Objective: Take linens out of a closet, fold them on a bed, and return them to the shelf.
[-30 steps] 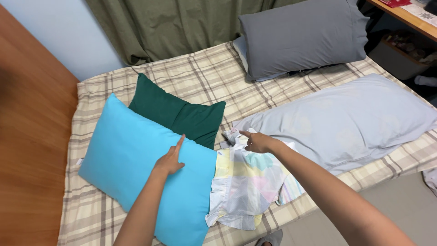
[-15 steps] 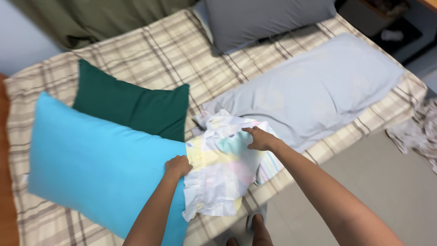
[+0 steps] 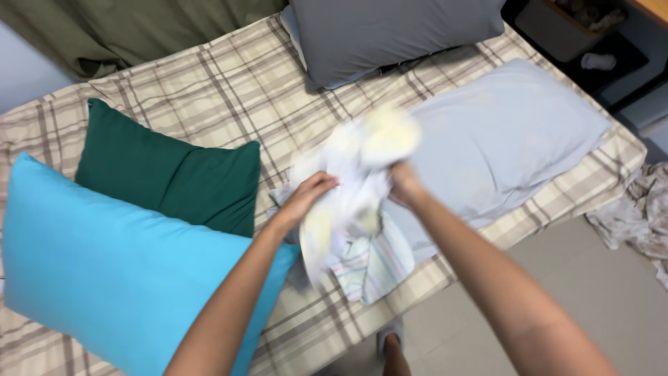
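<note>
left hand (image 3: 311, 193) and right hand (image 3: 402, 182) both gripping pastel pillowcase (image 3: 355, 202), lifting it | bright blue cushion (image 3: 118, 271) lying uncovered left of grip | covering not started

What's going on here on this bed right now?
A person stands at the edge of a bed covered by a plaid sheet. Both hands grip a pastel patterned pillowcase, lifted off the sheet and blurred with motion: the left hand at its left side, the right hand at its right. A bright blue cushion and a dark green cushion lie to the left, a pale blue pillow to the right, a grey pillow beyond.
</note>
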